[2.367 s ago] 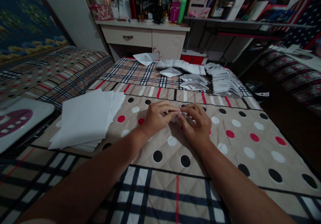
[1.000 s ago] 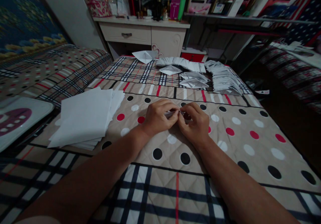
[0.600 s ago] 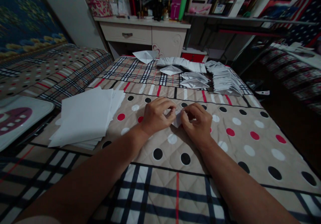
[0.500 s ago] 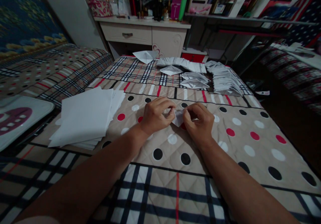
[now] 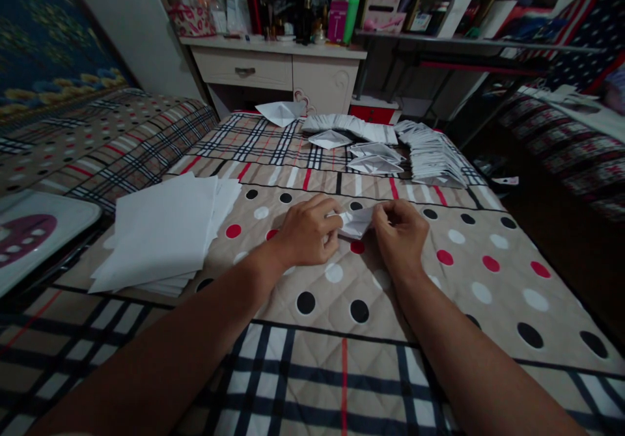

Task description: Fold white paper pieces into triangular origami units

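Observation:
Between my two hands is a small folded white paper boat (image 5: pixel 356 222), held just over the polka-dot part of the bedspread. My left hand (image 5: pixel 312 229) pinches its left end, fingers curled round it. At the right end, my right hand (image 5: pixel 403 231) grips the boat's tip between thumb and fingers. To the left lies a loose stack of white paper sheets (image 5: pixel 161 228). Beyond my hands several finished-looking paper boats (image 5: pixel 375 157) lie on the bedspread. Behind and beside them run long rows of tightly packed folded papers (image 5: pixel 434 153).
A quilted bedspread (image 5: pixel 303 371) with plaid and dots covers the bed. A white box-like object with a purple oval (image 5: pixel 29 234) sits at the left edge. Past the bed's far end stands a white dresser (image 5: pixel 249 65) with bottles on top. A larger paper boat (image 5: pixel 280 112) rests near that end.
My hands have moved apart, the right one shifting rightward, and more of the paper boat shows, stretched between them. The camera view has shifted slightly.

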`<action>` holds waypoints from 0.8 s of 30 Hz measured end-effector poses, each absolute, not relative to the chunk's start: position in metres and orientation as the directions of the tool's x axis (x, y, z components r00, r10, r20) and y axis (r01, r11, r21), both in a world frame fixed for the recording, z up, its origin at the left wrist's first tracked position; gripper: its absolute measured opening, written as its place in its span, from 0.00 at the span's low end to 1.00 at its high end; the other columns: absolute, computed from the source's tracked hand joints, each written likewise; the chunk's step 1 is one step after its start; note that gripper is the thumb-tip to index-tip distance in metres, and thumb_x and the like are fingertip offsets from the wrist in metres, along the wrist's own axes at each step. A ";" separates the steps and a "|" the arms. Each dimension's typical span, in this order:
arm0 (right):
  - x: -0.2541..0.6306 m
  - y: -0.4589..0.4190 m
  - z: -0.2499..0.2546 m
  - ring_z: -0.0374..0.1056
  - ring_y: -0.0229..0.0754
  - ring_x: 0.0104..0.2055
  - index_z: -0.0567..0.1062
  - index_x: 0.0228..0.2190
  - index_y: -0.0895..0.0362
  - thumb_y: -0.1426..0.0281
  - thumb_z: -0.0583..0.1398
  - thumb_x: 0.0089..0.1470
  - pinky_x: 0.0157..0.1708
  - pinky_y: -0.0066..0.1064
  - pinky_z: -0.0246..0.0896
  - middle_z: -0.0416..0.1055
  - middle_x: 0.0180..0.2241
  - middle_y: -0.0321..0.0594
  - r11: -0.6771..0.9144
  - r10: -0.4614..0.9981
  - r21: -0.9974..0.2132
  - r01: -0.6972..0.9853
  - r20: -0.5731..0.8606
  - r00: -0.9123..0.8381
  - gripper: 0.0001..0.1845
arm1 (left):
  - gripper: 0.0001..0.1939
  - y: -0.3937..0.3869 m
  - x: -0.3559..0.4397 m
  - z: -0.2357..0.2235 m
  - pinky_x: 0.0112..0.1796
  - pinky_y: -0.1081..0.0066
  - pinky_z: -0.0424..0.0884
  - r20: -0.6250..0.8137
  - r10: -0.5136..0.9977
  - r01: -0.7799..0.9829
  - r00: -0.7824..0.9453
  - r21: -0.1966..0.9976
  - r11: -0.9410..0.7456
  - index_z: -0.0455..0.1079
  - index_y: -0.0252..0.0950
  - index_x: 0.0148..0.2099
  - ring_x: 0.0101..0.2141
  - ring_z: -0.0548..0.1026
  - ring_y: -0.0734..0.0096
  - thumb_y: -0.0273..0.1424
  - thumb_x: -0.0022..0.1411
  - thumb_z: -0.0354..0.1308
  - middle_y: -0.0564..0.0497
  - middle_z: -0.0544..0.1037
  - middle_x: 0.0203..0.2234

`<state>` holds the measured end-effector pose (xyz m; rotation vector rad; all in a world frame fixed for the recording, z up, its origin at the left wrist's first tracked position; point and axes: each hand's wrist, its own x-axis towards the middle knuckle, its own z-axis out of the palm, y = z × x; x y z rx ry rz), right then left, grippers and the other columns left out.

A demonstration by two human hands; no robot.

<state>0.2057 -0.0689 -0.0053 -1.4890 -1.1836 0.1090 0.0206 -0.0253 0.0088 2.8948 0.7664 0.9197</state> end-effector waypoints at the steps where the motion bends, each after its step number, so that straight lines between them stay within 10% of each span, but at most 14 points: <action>1: 0.207 -0.068 -0.006 0.63 0.36 0.23 0.73 0.22 0.57 0.71 0.60 0.49 0.24 0.28 0.58 0.68 0.20 0.33 0.162 0.715 -0.831 0.532 0.470 0.517 0.06 | 0.05 -0.026 0.021 0.009 0.41 0.63 0.70 0.521 0.457 0.445 0.721 0.157 -0.882 0.73 0.37 0.35 0.45 0.71 0.61 0.29 0.54 0.60 0.48 0.76 0.43; 7: 0.213 -0.064 -0.010 0.64 0.36 0.19 0.74 0.22 0.57 0.70 0.60 0.46 0.21 0.27 0.59 0.68 0.17 0.32 0.096 0.756 -0.964 0.246 0.232 0.612 0.05 | 0.05 -0.017 0.021 0.003 0.40 0.64 0.71 0.512 0.509 0.513 0.692 0.147 -0.845 0.75 0.37 0.36 0.44 0.73 0.62 0.33 0.58 0.63 0.50 0.77 0.43; 24: 0.211 -0.067 -0.011 0.71 0.43 0.31 0.76 0.30 0.55 0.76 0.56 0.40 0.32 0.32 0.62 0.77 0.30 0.37 0.083 0.871 -0.725 0.684 0.386 0.303 0.13 | 0.08 -0.005 0.016 0.000 0.41 0.65 0.69 0.497 0.534 0.513 0.684 0.194 -0.836 0.72 0.37 0.36 0.43 0.73 0.62 0.31 0.54 0.67 0.48 0.77 0.42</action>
